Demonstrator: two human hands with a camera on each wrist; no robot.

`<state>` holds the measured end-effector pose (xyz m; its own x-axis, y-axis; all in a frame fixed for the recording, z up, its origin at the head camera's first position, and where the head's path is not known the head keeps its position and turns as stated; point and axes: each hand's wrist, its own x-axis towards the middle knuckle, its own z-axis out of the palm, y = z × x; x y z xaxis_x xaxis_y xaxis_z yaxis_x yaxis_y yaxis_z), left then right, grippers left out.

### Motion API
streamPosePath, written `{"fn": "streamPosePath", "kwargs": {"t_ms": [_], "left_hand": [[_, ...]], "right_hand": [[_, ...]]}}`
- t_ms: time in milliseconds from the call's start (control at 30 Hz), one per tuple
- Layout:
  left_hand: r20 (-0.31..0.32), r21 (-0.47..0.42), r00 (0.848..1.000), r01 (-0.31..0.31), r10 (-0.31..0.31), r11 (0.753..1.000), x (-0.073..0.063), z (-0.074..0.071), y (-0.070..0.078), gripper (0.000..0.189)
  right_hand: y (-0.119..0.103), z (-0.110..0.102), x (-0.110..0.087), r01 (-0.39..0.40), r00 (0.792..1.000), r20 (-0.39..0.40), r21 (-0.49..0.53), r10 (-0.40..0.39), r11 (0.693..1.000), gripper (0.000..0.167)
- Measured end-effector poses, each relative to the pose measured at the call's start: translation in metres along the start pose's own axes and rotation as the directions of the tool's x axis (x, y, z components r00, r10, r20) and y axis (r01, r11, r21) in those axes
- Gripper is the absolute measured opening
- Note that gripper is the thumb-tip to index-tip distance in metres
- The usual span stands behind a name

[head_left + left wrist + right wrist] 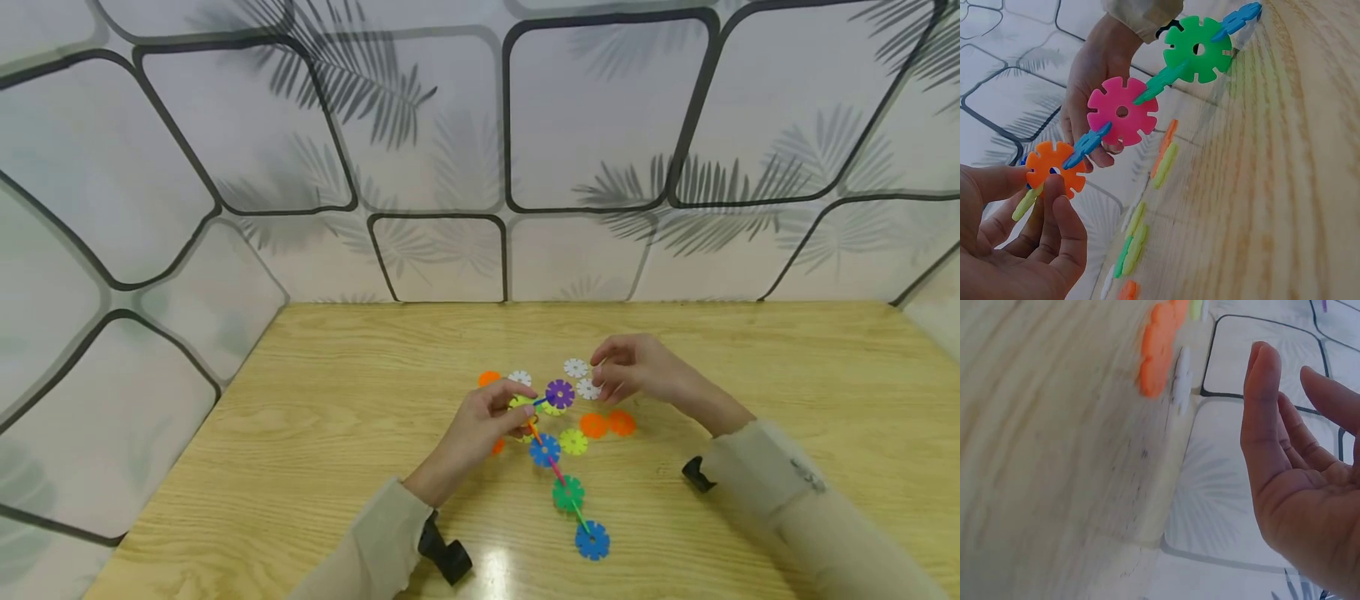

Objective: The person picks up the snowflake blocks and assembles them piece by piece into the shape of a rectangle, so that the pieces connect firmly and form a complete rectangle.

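Observation:
My left hand [491, 417] pinches an orange notched plastic disc [1040, 164] at one end of a chain of interlocked discs. Along the chain follow a blue disc [545, 451], a pink disc [1122, 125], a green disc [568, 493] and a blue end disc [592, 541]. Beside the left fingertips a purple disc [559, 394] shows in the head view. With nothing in its bent, loose fingers, my right hand [633, 369] hovers by two white discs [576, 367] on the table.
Orange discs [621, 422] lie on the wooden table [337, 442] right of the chain. Yellow discs [573, 442] and another white disc [519, 379] lie around the left hand. Behind the table hangs a patterned cloth backdrop [442, 258].

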<state>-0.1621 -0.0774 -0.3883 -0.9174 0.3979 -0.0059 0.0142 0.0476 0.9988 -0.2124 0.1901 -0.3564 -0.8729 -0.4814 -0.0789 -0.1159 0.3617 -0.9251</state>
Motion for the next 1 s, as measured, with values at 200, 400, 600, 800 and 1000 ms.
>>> {"fn": "streamPosePath", "kwargs": {"t_ms": [200,400,600,800,1000], "left_hand": [[-0.006,0.002,1.0,0.016,-0.016,1.0,0.0,0.0,0.0,0.024],[-0.01,0.0,1.0,0.015,-0.015,1.0,0.0,0.0,0.0,0.024],[-0.007,-0.002,1.0,0.019,-0.019,1.0,0.0,0.0,0.0,0.025],[-0.015,0.0,1.0,0.024,-0.024,1.0,0.0,0.0,0.002,0.025],[-0.032,-0.017,0.999,0.038,-0.039,0.999,0.0,0.0,0.002,0.034]], "right_hand": [[0.008,-0.003,0.006,-0.04,0.999,-0.008,-0.061,0.039,0.997,0.025],[0.012,-0.001,0.014,-0.031,1.0,-0.007,-0.163,0.03,0.986,0.019],[0.013,0.003,0.02,-0.043,0.999,-0.02,-0.299,0.039,0.953,0.016],[0.01,0.008,0.025,-0.05,0.998,-0.045,-0.495,0.032,0.867,0.019],[0.006,0.014,0.026,-0.06,0.998,-0.05,-0.564,0.039,0.824,0.02]]}}
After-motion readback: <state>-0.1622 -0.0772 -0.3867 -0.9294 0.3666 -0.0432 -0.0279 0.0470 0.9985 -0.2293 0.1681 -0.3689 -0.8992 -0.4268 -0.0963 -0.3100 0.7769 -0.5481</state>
